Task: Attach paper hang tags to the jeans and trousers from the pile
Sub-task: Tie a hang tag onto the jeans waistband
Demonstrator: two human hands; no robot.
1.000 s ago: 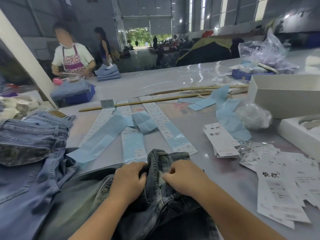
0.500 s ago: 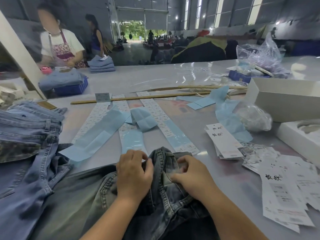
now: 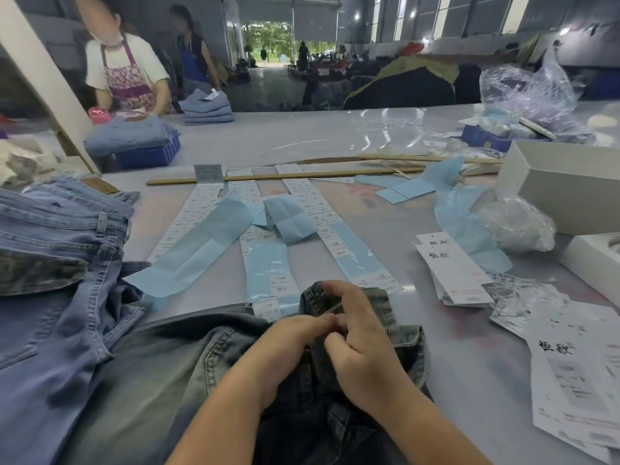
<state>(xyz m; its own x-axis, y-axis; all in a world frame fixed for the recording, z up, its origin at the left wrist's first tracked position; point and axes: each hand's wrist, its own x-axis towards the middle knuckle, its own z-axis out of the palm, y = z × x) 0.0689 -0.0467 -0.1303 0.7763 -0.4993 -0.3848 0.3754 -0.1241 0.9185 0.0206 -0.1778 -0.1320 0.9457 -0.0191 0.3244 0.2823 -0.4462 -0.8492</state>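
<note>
Both hands, left [image 3: 288, 344] & right [image 3: 360, 347], pinch dark jeans [image 3: 335, 414] waistband; tags [image 3: 453, 266] lie to the right on table [image 3: 469, 380].

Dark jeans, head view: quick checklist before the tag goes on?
1. Dark jeans flat in front of the person: ok.
2. Left hand and right hand both on the waistband: ok, fingertips meet there.
3. Thread through the waistband: cannot tell; a thin line shows near the fingers, too small to read.
4. Hang tag in hand: not ok, none visible in either hand.
5. Spare tags at hand: ok, stacked to the right on the table.
6. Blue jeans pile apart from the work: ok, lying to the left.
</note>
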